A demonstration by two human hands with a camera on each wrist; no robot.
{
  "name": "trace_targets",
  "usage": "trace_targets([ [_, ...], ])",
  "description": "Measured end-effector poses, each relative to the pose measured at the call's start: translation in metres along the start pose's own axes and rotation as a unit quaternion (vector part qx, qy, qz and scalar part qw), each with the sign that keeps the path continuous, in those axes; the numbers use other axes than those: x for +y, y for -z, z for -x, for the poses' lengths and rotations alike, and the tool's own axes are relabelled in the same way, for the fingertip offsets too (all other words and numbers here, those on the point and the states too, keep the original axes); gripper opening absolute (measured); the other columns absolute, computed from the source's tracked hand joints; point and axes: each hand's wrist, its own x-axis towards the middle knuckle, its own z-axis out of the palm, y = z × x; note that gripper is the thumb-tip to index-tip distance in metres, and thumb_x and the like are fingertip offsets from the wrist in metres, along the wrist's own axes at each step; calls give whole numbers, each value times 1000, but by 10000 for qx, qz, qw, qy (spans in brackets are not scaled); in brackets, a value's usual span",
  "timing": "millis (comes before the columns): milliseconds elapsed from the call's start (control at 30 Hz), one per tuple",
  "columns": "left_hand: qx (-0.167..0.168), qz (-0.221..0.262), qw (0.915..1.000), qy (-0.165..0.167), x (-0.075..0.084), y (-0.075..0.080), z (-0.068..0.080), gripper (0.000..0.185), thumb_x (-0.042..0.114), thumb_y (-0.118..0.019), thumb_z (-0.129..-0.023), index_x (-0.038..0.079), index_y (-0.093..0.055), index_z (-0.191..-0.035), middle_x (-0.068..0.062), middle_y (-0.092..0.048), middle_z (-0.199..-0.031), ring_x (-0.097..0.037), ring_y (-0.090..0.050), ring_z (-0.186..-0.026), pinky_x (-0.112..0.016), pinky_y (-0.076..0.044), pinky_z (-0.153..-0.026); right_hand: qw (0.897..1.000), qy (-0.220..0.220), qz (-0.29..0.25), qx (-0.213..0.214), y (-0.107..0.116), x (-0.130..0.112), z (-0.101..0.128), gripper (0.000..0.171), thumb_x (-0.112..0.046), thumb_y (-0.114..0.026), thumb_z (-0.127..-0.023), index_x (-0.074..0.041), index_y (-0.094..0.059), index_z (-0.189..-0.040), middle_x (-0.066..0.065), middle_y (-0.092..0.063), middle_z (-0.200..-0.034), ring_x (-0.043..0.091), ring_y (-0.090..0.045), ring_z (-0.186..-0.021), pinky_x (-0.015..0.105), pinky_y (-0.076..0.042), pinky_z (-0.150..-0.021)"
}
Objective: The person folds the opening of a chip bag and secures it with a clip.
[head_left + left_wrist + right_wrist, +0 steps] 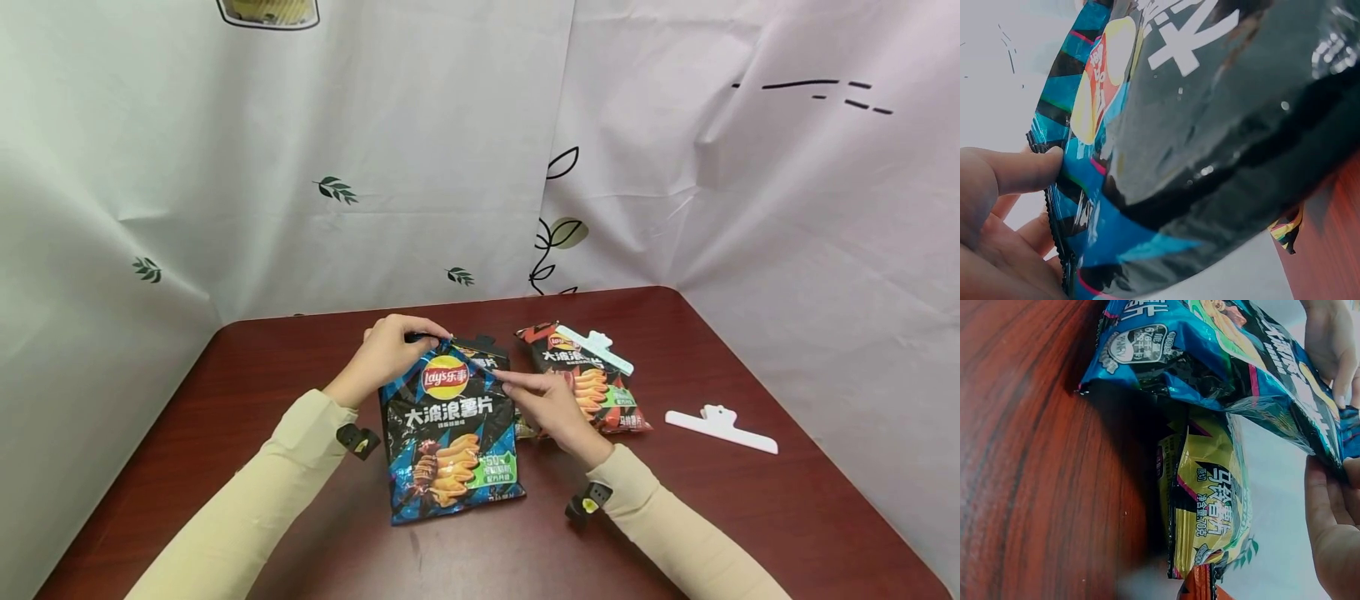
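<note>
A blue and black Lay's potato chip bag (450, 425) stands tilted up between both hands, its lower edge at the table. My left hand (393, 350) pinches its top edge near the left; in the left wrist view the thumb (1029, 169) lies on the front and the other fingers are behind. At the top right corner, my right hand (551, 412) grips the bag between thumb and fingers. Directly behind is a yellow and black chip bag (1210, 494), mostly hidden in the head view, with a dark clip (483, 342) at its top.
To the right behind lies a red and black chip bag (585, 387) with a pale blue bag clip (596, 348) across its top. A white bag clip (722, 427) lies on the dark red table (315, 533) near its right edge. White printed curtains (420, 167) hang beyond the table.
</note>
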Motion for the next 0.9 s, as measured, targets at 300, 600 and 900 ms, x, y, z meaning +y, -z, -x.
trace_targets([
  [300,-287,250,9989,268,1,1,1,24,10,-56,-94,21,-78,-94,-6,-71,-107,-17,-32,-43,-31,-28,-53,9999,-67,-61,-52,2,0,0,28,-10,-59,-95,-6,-67,-121,-7,-31,-46,8,-28,-40,21,-27,-43],
  [600,-425,452,9977,282,0,0,2,26,7,-55,-94,20,-78,-92,-9,-68,-116,-15,-25,-40,-25,-26,-43,9999,-45,-151,-22,2,1,2,25,-10,-59,-95,-2,-70,-116,-7,-32,-46,8,-29,-40,22,-28,-42],
  [900,-419,377,9983,111,-2,-3,3,26,4,-55,-92,16,-78,-89,-10,-71,-109,-14,-25,-41,-26,-29,-44,9988,-470,-112,-84,4,-1,3,25,-10,-59,-95,-3,-69,-117,-7,-32,-45,10,-29,-40,28,-29,-44],
])
